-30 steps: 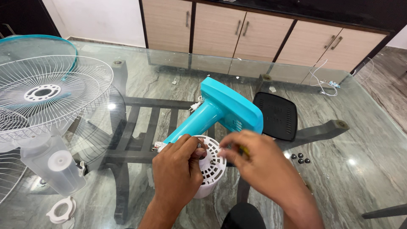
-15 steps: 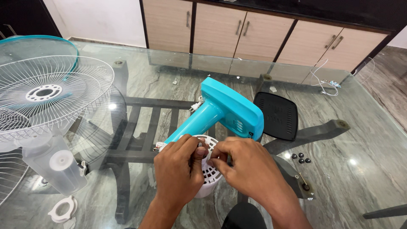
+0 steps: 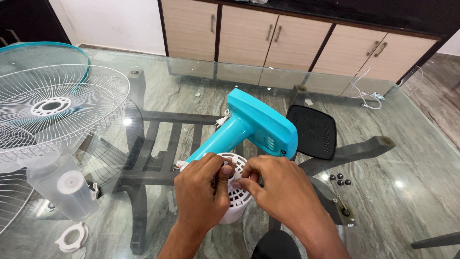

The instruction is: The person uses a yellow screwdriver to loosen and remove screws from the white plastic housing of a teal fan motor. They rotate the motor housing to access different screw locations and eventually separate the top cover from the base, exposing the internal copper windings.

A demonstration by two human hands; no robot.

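Note:
A turquoise fan stand body lies on the glass table, its neck running down to a white vented motor housing at the near edge. My left hand grips the left side of that housing, thumb and fingers pinched at its top. My right hand presses against the housing's right side, fingertips meeting the left hand's at a small part I cannot make out.
A white wire fan guard and a turquoise-rimmed one lie at the left. Clear fan blades and a white ring nut sit at the near left. A black plate and small black screws rest to the right. Wooden cabinets stand behind.
My right hand has slid left onto the motor housing and now meets my left hand's fingertips. The fan body has stayed in place.

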